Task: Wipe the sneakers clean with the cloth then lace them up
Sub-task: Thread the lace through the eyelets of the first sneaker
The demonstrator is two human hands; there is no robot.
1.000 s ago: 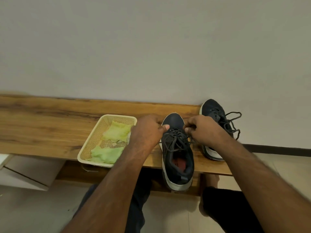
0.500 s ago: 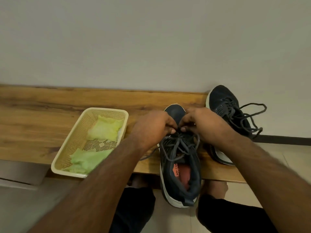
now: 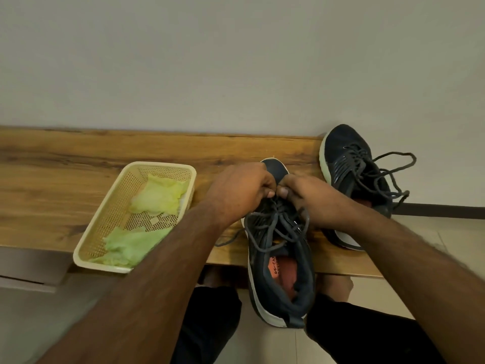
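1. At the centre of the frame, the left hand [image 3: 240, 190] and the right hand [image 3: 309, 198] meet knuckle to knuckle over the front of the near sneaker [image 3: 282, 269], fingers curled in tight; each looks to be pinching a strand of its grey lace [image 3: 275, 222], though the fingertips themselves are tucked out of sight
2. That shoe lies on the wooden bench [image 3: 65, 177] with its heel hanging past the lower edge, toe pointing toward the wall [image 3: 236, 61]
3. The second sneaker [image 3: 351, 174] sits at the right of the frame, its laces [image 3: 388, 174] sprawled in loose loops, so I'd say it is not tied yet
4. The green cloth [image 3: 157, 195] lies crumpled in the cream plastic basket [image 3: 91, 232] at the lower left, just beside the left forearm; wiping looks finished and lacing is the step in hand
5. Risks as I judge them: a firm tug could drag the overhanging shoe off the bench; the slack loops near the tongue could snag and knot wrongly; the forearm could nudge the basket, which already juts past the edge
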